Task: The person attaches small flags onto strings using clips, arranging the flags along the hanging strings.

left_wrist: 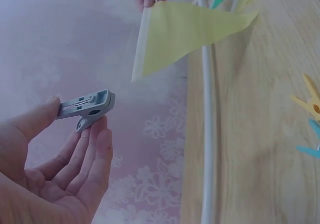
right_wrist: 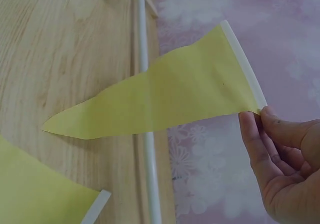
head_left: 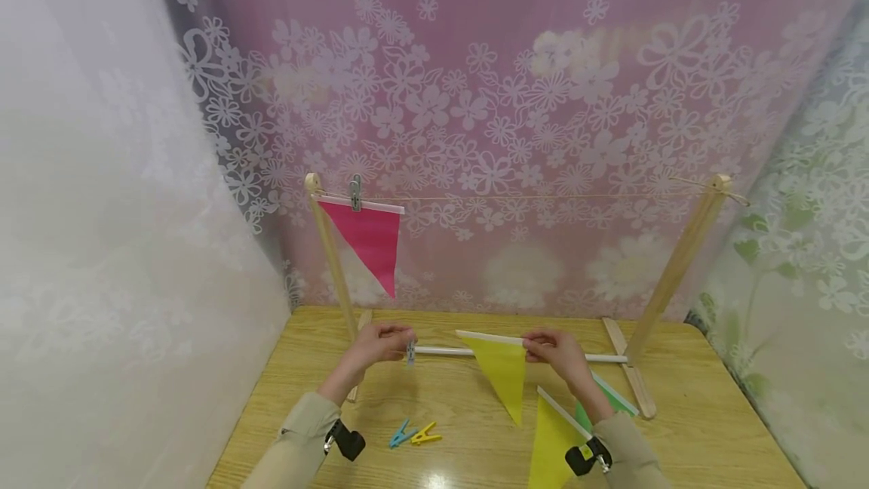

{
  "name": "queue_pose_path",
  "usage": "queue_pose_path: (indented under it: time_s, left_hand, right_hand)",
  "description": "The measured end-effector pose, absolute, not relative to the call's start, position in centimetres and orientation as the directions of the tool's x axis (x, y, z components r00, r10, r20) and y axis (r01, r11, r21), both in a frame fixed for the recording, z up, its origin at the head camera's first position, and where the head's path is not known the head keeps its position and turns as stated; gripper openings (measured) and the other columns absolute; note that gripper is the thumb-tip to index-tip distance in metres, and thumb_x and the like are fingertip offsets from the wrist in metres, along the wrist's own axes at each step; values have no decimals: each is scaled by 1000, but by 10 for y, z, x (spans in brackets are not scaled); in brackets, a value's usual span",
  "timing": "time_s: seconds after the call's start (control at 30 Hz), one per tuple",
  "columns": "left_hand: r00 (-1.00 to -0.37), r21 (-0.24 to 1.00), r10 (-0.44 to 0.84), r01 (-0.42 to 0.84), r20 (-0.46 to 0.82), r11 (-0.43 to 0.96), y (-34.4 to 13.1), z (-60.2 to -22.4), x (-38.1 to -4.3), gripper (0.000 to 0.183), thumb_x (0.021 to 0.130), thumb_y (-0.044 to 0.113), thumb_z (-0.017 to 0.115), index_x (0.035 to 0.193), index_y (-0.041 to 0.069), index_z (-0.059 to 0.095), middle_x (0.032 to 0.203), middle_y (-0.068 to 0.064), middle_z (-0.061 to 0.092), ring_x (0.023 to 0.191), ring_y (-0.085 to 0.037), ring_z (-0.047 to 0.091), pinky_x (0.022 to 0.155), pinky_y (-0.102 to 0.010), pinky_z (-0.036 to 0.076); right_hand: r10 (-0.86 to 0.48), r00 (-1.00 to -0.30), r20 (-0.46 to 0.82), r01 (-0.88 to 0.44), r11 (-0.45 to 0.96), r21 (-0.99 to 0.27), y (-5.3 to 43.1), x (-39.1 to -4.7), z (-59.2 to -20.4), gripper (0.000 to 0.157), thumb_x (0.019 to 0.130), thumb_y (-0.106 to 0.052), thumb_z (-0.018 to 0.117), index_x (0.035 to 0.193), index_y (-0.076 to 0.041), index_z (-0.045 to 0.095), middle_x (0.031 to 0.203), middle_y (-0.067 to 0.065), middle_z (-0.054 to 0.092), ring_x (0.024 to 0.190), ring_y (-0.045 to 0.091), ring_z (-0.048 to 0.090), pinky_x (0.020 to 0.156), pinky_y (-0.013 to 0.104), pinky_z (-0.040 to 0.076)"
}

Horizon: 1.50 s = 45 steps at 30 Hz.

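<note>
The right hand (head_left: 557, 353) pinches a yellow pennant (head_left: 502, 376) at the right end of its white hem (head_left: 492, 336); its tip hangs down, below the twine (head_left: 543, 196). The left hand (head_left: 376, 342) pinches a grey clothespin (left_wrist: 90, 103) between thumb and fingertips; how far its mouth is parted cannot be told.

Holding the hem by its extreme end seems sound, since most of it is left bare. One corner alone may let the cloth swing, so a level, unhurried wrist would help. The clothespin is best squeezed evenly on both arms, lest it twist.

In the head view, taking the held pennant as clock centre, a clipped pink pennant (head_left: 373, 244) hangs from the twine toward half past ten. No container shows: the blue clothespin (head_left: 402, 435) and yellow clothespin (head_left: 425, 435) lie directly on the table (head_left: 475, 451) at eight o'clock.
</note>
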<state>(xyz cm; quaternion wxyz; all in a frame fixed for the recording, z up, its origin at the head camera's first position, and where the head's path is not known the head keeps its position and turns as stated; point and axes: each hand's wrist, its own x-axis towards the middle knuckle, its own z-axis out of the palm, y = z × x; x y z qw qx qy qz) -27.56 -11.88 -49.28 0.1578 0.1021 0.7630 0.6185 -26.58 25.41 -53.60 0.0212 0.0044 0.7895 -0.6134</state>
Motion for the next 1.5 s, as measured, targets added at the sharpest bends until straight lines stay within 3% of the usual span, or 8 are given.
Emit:
queue_pose_path:
  time_s: [0.13,0.37,0.63,0.8,1.07,1.27,1.5]
  left_hand:
    - [-928,977,353,-45,-117,207,-116,-481,-276,50,102,29,64,136,-7,58,122,-20,69,108,-28,69,94,-45,57]
    - [-932,979,350,-25,-96,204,-111,-460,-279,52,101,30,66,137,-7,56,125,-21,67,107,-26,69,94,-44,57]
    - [-935,976,345,-2,-79,219,-104,-432,-283,47,99,30,68,132,-2,62,124,-19,68,104,-22,69,90,-39,59]
    - [-939,977,339,11,-63,212,-101,-415,-285,44,100,27,68,132,-2,62,125,-20,68,106,-24,69,91,-40,58]
    - [-929,974,369,76,-9,215,-96,-388,-286,40,101,25,66,131,-2,64,126,-19,68,105,-24,70,96,-46,56]
    - [-936,963,351,117,26,241,-95,-366,-287,37,99,26,68,127,1,67,122,-17,71,102,-23,72,87,-37,60]
    - [-926,949,368,191,89,250,-97,-339,-290,37,100,26,67,128,2,66,126,-19,68,110,-27,69,92,-41,58]
  right_hand:
    - [-49,-999,-14,2,231,-973,252,-265,-525,35,99,-13,67,123,13,63,102,20,71,80,17,72,75,30,61]
    - [-74,-996,45,-59,210,-976,248,-265,-501,39,99,-16,68,125,13,62,106,23,70,90,30,73,80,32,61]
    - [-90,-991,102,-119,197,-973,246,-271,-479,38,99,-17,69,122,12,63,104,21,71,88,25,73,82,33,61]
    - [-92,-987,133,-148,177,-973,242,-275,-463,38,98,-19,70,121,11,64,101,18,72,87,23,73,81,31,61]
    - [-81,-983,166,-179,186,-966,233,-278,-436,38,98,-18,69,121,13,64,106,24,70,86,21,74,81,31,61]
    - [-84,-978,191,-203,170,-964,229,-282,-420,38,98,-17,70,120,14,64,104,21,71,84,21,74,79,30,61]
    - [-86,-974,210,-223,189,-956,224,-286,-404,38,98,-17,70,120,12,65,104,21,72,84,22,74,78,28,61]
